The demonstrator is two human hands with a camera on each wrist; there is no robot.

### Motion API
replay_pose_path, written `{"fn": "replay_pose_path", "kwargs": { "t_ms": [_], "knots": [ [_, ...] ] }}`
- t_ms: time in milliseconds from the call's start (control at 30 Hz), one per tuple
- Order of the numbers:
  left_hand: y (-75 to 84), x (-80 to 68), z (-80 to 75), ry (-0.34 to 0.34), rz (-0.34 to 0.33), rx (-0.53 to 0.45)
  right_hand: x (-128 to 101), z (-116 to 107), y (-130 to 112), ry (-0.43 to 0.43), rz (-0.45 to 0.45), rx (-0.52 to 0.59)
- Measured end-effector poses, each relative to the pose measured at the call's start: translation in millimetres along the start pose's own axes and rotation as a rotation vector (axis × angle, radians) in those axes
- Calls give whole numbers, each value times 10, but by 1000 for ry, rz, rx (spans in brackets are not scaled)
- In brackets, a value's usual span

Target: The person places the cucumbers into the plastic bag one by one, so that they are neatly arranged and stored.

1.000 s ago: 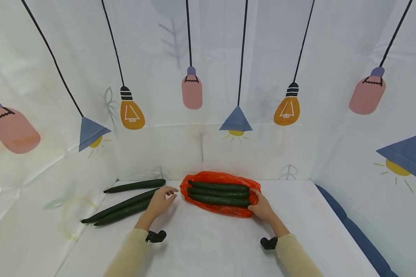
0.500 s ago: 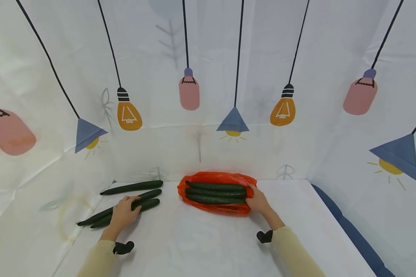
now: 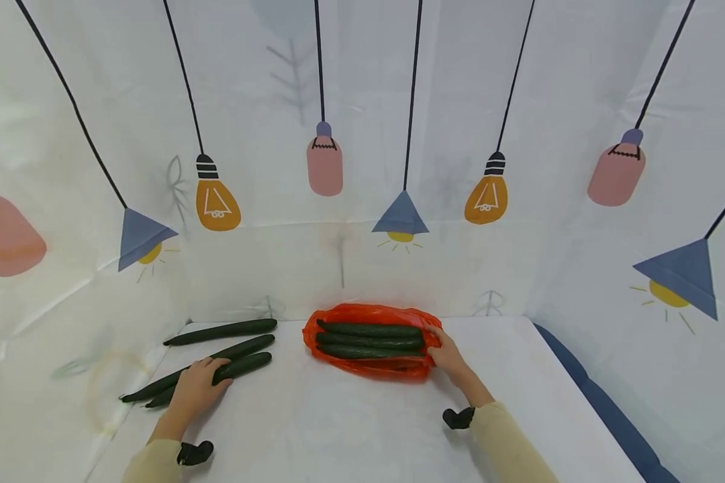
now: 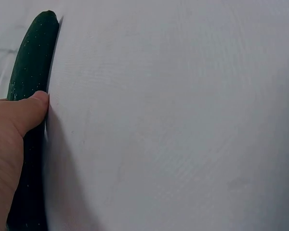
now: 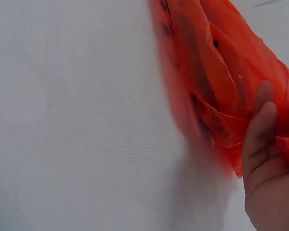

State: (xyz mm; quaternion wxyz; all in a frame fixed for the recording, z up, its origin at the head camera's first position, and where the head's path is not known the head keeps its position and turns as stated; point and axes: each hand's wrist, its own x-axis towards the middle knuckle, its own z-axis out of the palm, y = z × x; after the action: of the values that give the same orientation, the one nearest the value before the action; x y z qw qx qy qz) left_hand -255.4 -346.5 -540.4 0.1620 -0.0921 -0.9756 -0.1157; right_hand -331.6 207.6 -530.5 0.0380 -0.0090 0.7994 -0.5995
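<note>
Head view: left arm stretched toward ten o'clock, left hand (image 3: 196, 387) curled over the nearest cucumber (image 3: 217, 373); right hand (image 3: 447, 355) pinches the orange bag (image 3: 368, 365) at its three o'clock end. Left wrist: thumb (image 4: 31, 108) presses the cucumber (image 4: 31, 62). Right wrist: fingers (image 5: 260, 130) clutch the bag (image 5: 216, 72).

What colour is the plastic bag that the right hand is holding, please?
Orange-red; the bag shows best in the right wrist view.

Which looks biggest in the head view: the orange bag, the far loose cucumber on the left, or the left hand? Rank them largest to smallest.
1. orange plastic bag, the widest and bulkiest.
2. far loose cucumber, long but thin.
3. left hand, the shortest, though it sits nearer the camera, which enlarges it.
</note>
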Motion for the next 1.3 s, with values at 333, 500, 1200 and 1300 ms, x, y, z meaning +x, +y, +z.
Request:
{"fn": "replay_pose_path", "kwargs": {
  "t_ms": [333,500,1200,1300],
  "knots": [
    [-23,-37,-18,-23,-3,-91,-32,60,23,20,-9,-30],
    [4,-11,-28,-24,8,-148,-31,44,45,18,-13,-20],
    [603,569,-322,-4,168,-272,-13,27,58,11,-25,-103],
    [683,640,-307,-33,175,-294,-24,26,89,15,-31,-123]
  ]
}}
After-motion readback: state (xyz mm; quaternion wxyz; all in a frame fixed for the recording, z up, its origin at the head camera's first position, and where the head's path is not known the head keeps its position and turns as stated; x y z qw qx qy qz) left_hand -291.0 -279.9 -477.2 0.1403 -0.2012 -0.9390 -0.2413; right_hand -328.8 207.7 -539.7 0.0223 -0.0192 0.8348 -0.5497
